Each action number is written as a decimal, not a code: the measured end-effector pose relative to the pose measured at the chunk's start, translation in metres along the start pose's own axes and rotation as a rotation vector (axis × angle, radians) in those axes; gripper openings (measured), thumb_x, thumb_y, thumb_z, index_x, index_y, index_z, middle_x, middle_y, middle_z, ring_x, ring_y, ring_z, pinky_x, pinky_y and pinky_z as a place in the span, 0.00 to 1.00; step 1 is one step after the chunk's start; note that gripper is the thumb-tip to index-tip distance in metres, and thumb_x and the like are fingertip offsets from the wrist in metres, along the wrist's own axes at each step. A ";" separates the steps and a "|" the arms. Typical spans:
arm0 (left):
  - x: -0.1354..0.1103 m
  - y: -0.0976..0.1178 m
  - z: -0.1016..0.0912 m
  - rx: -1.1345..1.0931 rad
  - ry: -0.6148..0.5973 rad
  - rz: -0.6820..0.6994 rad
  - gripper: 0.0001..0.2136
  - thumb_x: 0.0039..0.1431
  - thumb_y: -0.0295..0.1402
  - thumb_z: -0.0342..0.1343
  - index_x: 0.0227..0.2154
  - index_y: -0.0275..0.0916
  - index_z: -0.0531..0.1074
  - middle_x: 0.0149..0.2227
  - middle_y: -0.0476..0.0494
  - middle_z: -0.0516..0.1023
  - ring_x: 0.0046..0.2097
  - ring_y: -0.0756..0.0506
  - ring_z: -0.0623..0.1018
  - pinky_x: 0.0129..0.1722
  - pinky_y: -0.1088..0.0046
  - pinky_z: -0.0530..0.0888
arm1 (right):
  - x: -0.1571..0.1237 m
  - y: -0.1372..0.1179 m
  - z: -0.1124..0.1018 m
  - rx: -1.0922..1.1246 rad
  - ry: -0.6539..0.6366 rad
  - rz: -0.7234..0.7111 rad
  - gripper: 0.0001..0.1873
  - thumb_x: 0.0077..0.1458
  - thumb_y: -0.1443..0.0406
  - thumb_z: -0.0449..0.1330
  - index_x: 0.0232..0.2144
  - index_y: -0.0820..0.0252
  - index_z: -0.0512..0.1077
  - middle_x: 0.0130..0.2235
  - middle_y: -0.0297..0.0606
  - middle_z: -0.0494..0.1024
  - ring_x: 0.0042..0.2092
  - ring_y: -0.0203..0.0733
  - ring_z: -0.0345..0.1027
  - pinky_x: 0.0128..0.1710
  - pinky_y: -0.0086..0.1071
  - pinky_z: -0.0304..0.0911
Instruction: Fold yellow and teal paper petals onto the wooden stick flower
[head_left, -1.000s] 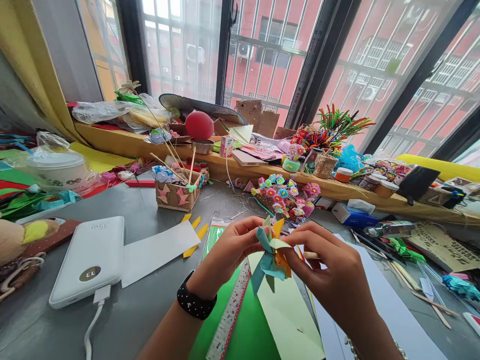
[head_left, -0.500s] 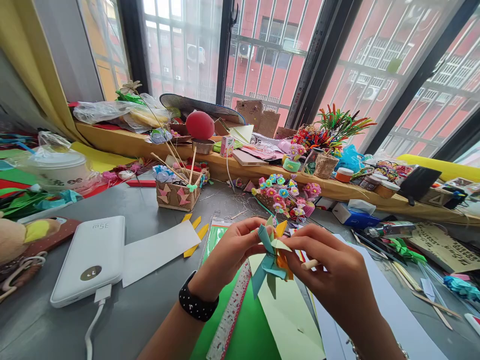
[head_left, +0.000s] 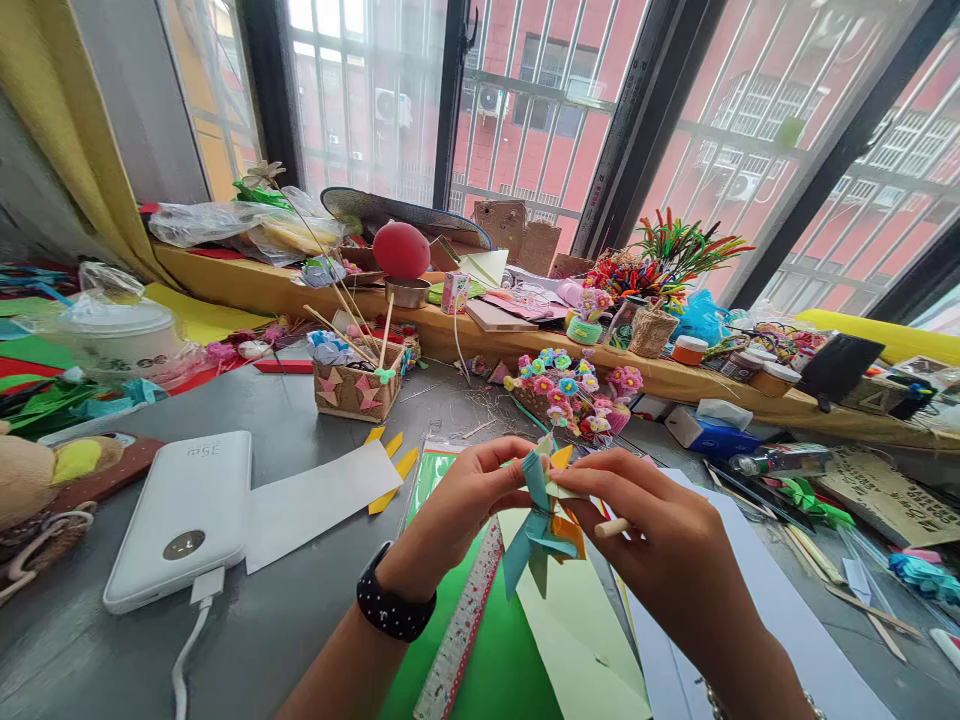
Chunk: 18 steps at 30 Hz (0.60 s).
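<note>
A folded paper pinwheel with blue, pale green and orange blades is held up between both hands, above the table. My left hand pinches its upper left blades, thumb against the paper. From the other side, the fingertips of my right hand press a pale green flap near the centre. A thin wooden stick juts out between the fingers of that same hand; its other end is hidden. Under the hands lie a pale green sheet, a bright green sheet and a ruler with a pink edge.
At left lie a white power bank, a white paper strip and yellow paper strips. A cardboard box with sticks and a bunch of small flowers stand behind. White sheets lie at right.
My right fingers have shifted slightly on the pale green flap, and the pinwheel has turned a little. The stick has tilted and moved slightly left. My left hand keeps its pinch.
</note>
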<state>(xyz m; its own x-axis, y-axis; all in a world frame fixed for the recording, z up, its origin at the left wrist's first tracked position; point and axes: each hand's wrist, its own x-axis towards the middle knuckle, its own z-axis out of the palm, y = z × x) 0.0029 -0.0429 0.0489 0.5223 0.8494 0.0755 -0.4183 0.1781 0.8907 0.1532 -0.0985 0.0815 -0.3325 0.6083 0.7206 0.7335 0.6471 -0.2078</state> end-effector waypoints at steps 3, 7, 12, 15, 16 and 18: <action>0.000 0.000 0.000 0.010 0.000 -0.019 0.05 0.47 0.32 0.59 0.23 0.35 0.73 0.24 0.52 0.72 0.25 0.55 0.70 0.29 0.80 0.69 | -0.001 0.001 0.000 -0.048 0.002 -0.017 0.07 0.52 0.69 0.55 0.32 0.61 0.73 0.31 0.38 0.76 0.29 0.34 0.70 0.25 0.24 0.65; 0.002 -0.001 0.000 0.001 0.019 -0.010 0.06 0.46 0.32 0.60 0.23 0.34 0.72 0.24 0.51 0.71 0.25 0.54 0.70 0.28 0.80 0.70 | -0.002 0.000 0.001 -0.119 0.037 -0.053 0.08 0.53 0.68 0.54 0.30 0.61 0.74 0.30 0.39 0.77 0.28 0.35 0.70 0.24 0.24 0.64; 0.002 -0.002 0.000 -0.027 0.046 0.002 0.07 0.44 0.32 0.61 0.21 0.33 0.71 0.21 0.51 0.69 0.24 0.55 0.69 0.26 0.80 0.70 | -0.002 -0.002 0.002 -0.163 0.081 -0.119 0.09 0.52 0.70 0.54 0.31 0.63 0.75 0.27 0.38 0.77 0.26 0.34 0.70 0.24 0.24 0.64; 0.002 -0.002 0.000 -0.046 0.046 0.002 0.07 0.44 0.32 0.61 0.21 0.33 0.71 0.21 0.52 0.70 0.23 0.55 0.69 0.25 0.81 0.70 | -0.002 -0.002 0.002 -0.168 0.083 -0.137 0.09 0.52 0.70 0.54 0.31 0.64 0.75 0.26 0.39 0.76 0.25 0.34 0.69 0.24 0.24 0.64; 0.003 -0.002 0.000 -0.053 0.046 0.003 0.07 0.44 0.32 0.61 0.22 0.33 0.70 0.21 0.52 0.70 0.23 0.55 0.69 0.25 0.81 0.70 | -0.002 -0.002 0.002 -0.166 0.083 -0.140 0.09 0.52 0.71 0.54 0.31 0.65 0.75 0.26 0.39 0.76 0.25 0.34 0.69 0.25 0.25 0.64; 0.003 -0.001 0.000 -0.063 0.045 0.004 0.07 0.44 0.32 0.61 0.21 0.34 0.70 0.21 0.52 0.70 0.23 0.55 0.69 0.25 0.81 0.70 | -0.002 -0.003 0.002 -0.165 0.087 -0.145 0.08 0.51 0.71 0.55 0.30 0.66 0.75 0.26 0.39 0.76 0.25 0.35 0.69 0.25 0.25 0.64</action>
<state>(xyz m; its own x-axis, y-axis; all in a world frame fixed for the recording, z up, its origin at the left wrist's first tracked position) 0.0044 -0.0408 0.0478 0.4871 0.8715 0.0573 -0.4667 0.2044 0.8605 0.1505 -0.1005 0.0790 -0.3945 0.4677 0.7910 0.7711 0.6367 0.0081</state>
